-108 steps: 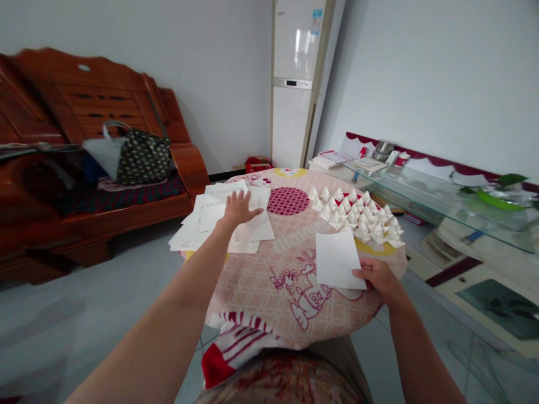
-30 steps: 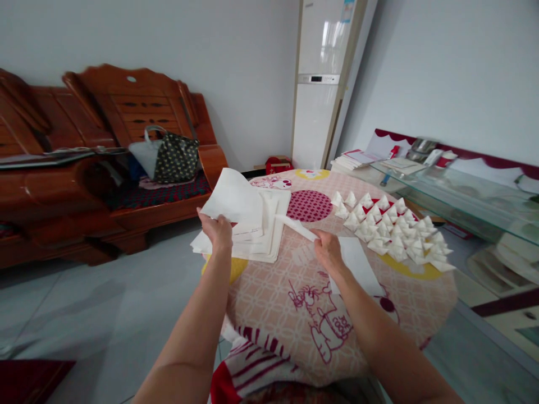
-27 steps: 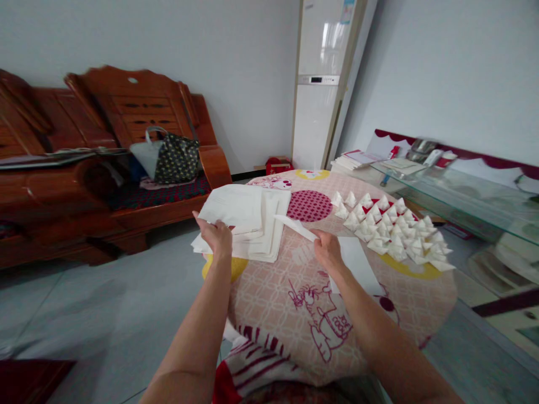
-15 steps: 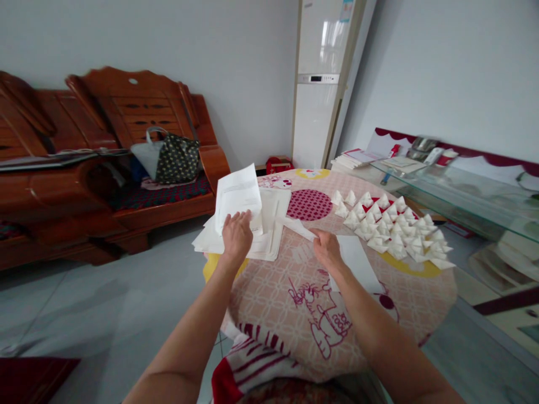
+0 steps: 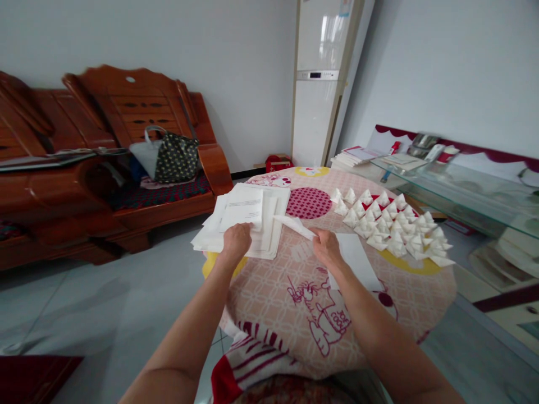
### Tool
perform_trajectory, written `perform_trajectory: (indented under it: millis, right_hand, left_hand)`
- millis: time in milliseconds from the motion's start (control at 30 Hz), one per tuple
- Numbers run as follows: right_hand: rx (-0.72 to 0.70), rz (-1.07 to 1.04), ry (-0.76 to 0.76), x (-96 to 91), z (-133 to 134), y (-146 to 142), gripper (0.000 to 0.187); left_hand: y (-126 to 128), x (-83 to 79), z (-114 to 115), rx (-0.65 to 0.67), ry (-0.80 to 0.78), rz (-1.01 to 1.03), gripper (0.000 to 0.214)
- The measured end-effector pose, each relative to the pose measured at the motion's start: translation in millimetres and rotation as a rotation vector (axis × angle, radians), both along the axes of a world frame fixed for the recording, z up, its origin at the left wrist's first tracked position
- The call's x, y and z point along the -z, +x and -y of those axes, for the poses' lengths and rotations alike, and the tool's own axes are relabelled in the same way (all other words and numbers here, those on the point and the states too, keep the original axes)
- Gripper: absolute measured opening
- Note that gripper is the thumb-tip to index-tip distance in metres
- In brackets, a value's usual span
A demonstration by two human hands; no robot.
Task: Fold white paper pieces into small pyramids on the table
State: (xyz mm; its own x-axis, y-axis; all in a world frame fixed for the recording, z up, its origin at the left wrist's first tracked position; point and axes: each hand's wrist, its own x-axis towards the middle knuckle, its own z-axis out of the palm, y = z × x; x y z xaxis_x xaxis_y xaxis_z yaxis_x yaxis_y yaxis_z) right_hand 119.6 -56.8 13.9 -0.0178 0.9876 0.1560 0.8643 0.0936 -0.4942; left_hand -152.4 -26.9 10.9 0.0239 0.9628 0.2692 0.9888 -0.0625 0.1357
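My left hand (image 5: 237,241) lies at the near edge of a printed sheet of paper (image 5: 243,209), its fingers curled onto that edge. The sheet rests flat on a loose stack of white paper (image 5: 273,238) at the table's left side. In my right hand (image 5: 327,246) is a narrow folded strip of white paper (image 5: 295,224), pinched at its right end and pointing left toward the stack. Partly under my right wrist, a blank white sheet (image 5: 360,262) lies on the tablecloth. Several folded white paper pieces (image 5: 385,221) with pointed tips stand in rows at the right.
The round table wears a pink patterned tablecloth (image 5: 269,303). A glass-topped cabinet (image 5: 463,191) stands close on the right, bearing books (image 5: 356,156) and a cup. At left is a wooden sofa (image 5: 138,129) with a dark patterned bag (image 5: 177,157). A tall white air conditioner (image 5: 315,118) stands behind.
The printed sheet, raised and bent before, now lies flat on the stack. My left hand's fingers have gone from stretched to curled. The strip in my right hand has shifted slightly left.
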Motion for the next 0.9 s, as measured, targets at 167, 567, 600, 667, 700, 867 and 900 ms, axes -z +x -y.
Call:
perform_trajectory:
  millis: [167, 567, 600, 667, 700, 867, 900]
  right_hand:
    - [-0.022, 0.009, -0.001, 0.2, 0.3, 1.6, 0.048]
    - [0.003, 0.044, -0.047, -1.4, 1.1, -1.1, 0.049]
    - [0.006, 0.045, -0.046, -1.5, 1.3, -1.1, 0.049]
    - [0.008, 0.039, -0.034, -1.3, 1.4, -0.9, 0.048]
    - [0.008, 0.029, -0.023, -1.0, 1.2, -0.6, 0.048]
    - [0.040, -0.052, 0.052, 2.5, -2.0, 2.7, 0.049]
    - [0.049, -0.065, 0.061, 3.2, -2.9, 3.6, 0.049]
  left_hand:
    - [3.2, -8.6, 7.2, 0.048, -0.185, -0.088, 0.060]
    - [39.7, -5.1, 4.0, -0.162, -0.121, -0.034, 0.046]
    - [38.7, -3.8, 2.6, -0.164, -0.115, -0.025, 0.042]
    - [34.4, -2.8, 0.0, -0.153, -0.115, -0.017, 0.041]
    - [31.8, -3.7, -1.0, -0.154, -0.116, -0.018, 0.042]
    - [17.7, -27.5, -4.8, -0.201, 0.061, 0.121, 0.041]
    - [14.4, -34.6, -6.5, -0.197, 0.146, 0.187, 0.038]
